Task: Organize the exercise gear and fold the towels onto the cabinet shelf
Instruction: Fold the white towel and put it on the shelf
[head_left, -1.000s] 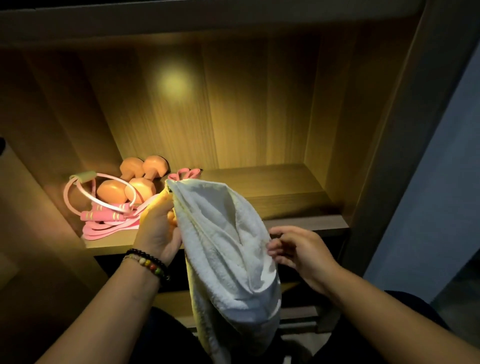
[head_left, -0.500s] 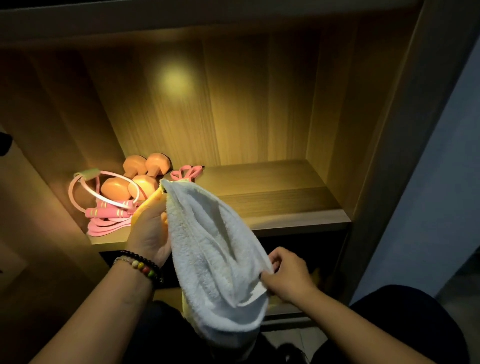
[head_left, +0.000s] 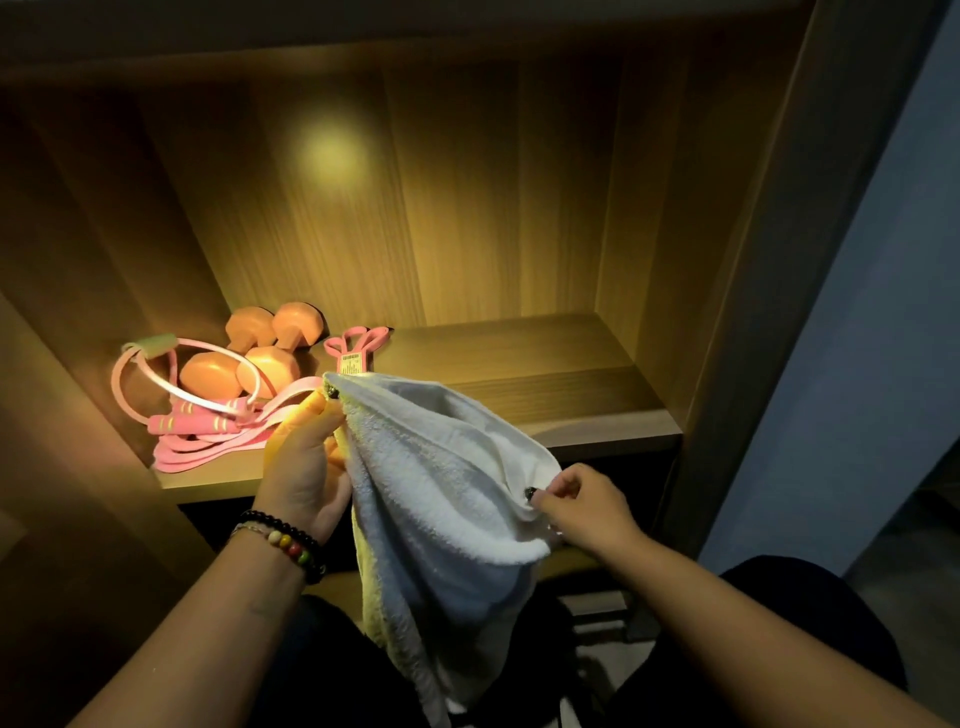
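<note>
The gear half of the job is looking done, as far as the frame shows — the towel half is only getting started. The left hand (head_left: 306, 467) is pinching one upper corner of the white towel (head_left: 447, 499) between thumb and fingers, holding it up level with the front edge of the cabinet shelf (head_left: 597, 431). The right hand (head_left: 587, 506) is pinching the towel's other edge, lower and off to the right, fingers curled tight round the cloth. Between the two grips the towel is sagging in loose folds and hanging down in front of the person's lap, clear of the shelf, with no fold made yet. A yellowish layer is showing along its left edge; whether that is a second towel or the reverse side is hard to tell.

Inside the lit cabinet, everything is sitting at the left end of the shelf: two pairs of orange dumbbells (head_left: 260, 353) at the back, a pink skipping rope (head_left: 197, 405) coiled partly over them, pink bands (head_left: 208, 447) lying flat at the front edge, and a pink clip-like item (head_left: 356, 345) just beside the dumbbells. The right part of the shelf is where the folded towel would probably go — squaring the corners comes first.
</note>
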